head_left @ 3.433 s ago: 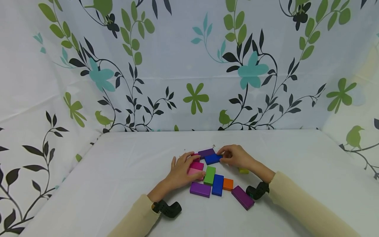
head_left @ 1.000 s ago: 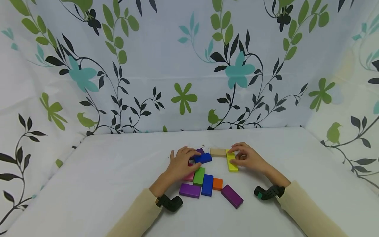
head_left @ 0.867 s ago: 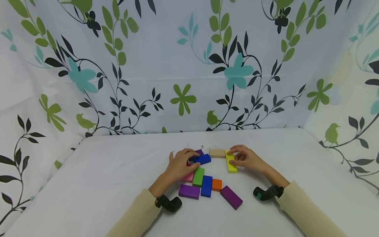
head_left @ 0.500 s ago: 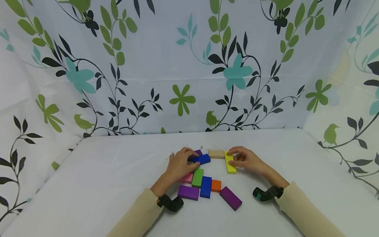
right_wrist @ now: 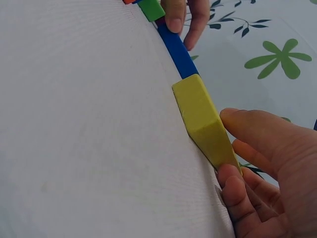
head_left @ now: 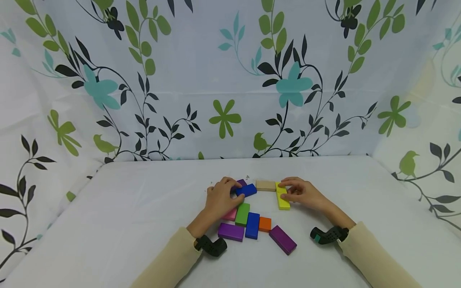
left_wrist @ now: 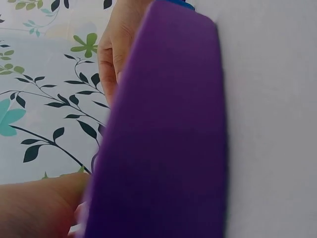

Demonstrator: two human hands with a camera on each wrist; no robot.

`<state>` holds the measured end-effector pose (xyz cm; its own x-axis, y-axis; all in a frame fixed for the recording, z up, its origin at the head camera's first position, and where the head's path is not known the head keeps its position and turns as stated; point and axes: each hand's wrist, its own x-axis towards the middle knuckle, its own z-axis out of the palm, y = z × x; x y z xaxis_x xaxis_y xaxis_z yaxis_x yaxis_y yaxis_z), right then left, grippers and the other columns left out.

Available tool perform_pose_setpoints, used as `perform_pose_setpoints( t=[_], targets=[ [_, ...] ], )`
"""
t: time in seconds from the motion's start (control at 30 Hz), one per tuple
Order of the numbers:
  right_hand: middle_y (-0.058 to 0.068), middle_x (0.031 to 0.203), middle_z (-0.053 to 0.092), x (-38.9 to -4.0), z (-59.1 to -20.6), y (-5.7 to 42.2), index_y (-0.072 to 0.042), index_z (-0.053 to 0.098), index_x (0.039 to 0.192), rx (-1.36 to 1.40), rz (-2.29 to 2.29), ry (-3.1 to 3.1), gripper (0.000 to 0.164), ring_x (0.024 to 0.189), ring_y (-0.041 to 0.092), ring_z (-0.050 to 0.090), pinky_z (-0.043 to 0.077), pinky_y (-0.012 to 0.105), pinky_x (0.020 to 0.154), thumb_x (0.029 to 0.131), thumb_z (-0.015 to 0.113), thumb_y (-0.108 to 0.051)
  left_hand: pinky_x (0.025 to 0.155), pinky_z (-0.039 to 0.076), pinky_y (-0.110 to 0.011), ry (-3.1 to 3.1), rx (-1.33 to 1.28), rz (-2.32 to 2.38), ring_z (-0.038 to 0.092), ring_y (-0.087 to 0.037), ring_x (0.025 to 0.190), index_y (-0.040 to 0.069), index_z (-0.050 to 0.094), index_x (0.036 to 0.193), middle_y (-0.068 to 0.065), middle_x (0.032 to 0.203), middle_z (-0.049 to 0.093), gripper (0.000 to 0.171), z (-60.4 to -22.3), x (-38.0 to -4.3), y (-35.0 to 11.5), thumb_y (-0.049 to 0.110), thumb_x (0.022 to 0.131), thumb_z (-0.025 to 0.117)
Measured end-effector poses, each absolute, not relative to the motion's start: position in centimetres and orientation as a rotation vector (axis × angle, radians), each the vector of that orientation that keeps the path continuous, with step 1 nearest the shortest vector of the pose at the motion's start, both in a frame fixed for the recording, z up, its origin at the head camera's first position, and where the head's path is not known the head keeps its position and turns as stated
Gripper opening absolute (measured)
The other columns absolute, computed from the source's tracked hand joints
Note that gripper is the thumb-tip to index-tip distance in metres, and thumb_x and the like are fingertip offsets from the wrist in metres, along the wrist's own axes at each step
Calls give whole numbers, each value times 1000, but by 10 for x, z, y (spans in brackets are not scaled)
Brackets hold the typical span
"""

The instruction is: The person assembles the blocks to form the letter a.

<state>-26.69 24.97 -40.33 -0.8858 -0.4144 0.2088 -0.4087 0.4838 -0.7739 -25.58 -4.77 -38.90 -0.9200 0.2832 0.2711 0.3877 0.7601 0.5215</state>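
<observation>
My left hand (head_left: 220, 198) reaches to a blue block (head_left: 246, 190), its index finger and thumb bent about the block's left end. A dark purple block (head_left: 241, 183) shows just behind it. My right hand (head_left: 304, 194) pinches a yellow block (head_left: 283, 197) between thumb and fingers, plain in the right wrist view too. The yellow block touches a tan block (head_left: 265, 185) lying crosswise at its far end. Filling the left wrist view is a purple block (left_wrist: 163, 124); part of my left hand (left_wrist: 39, 208) enters at lower left there.
Nearer me lie a pink block (head_left: 229, 215), partly under the left hand, a green block (head_left: 242, 214), a second blue block (head_left: 252, 225), an orange block (head_left: 265, 224) and two purple blocks. A floral cloth (head_left: 194, 80) hangs behind the white table (head_left: 144, 208).
My right hand has gone from the blue block to the yellow one, now set against the tan block. My left hand has moved from the pink blocks to the blue block.
</observation>
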Motion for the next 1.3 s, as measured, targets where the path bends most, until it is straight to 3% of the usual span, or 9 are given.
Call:
perform_pose_setpoints(
  t=[1.0, 1.13, 1.3],
  targets=[
    [24, 138, 48, -264, -402, 249, 1, 64, 124, -679, -1388, 2721, 40, 90, 21, 56, 50, 19, 76, 89, 72, -16, 93, 32, -59, -2759, -518, -837, 54, -31, 116, 16, 71, 111, -10, 124, 59, 31, -390, -257, -48, 38, 88, 70],
    [23, 138, 48, -263, -401, 249, 1, 63, 124, -677, -1382, 2729, 40, 91, 20, 56, 50, 19, 76, 89, 71, -16, 94, 32, -62, -2785, -497, -836, 55, -32, 117, 16, 69, 116, -12, 126, 57, 34, -389, -259, -50, 40, 92, 64],
    [24, 138, 48, -264, -401, 249, 2, 63, 124, -698, -1381, 2725, 39, 91, 19, 56, 50, 19, 76, 90, 71, -15, 98, 31, -63, -2817, -432, -871, 55, -32, 120, 14, 62, 127, -16, 131, 54, 38, -387, -263, -57, 31, 93, 64]
  ],
)
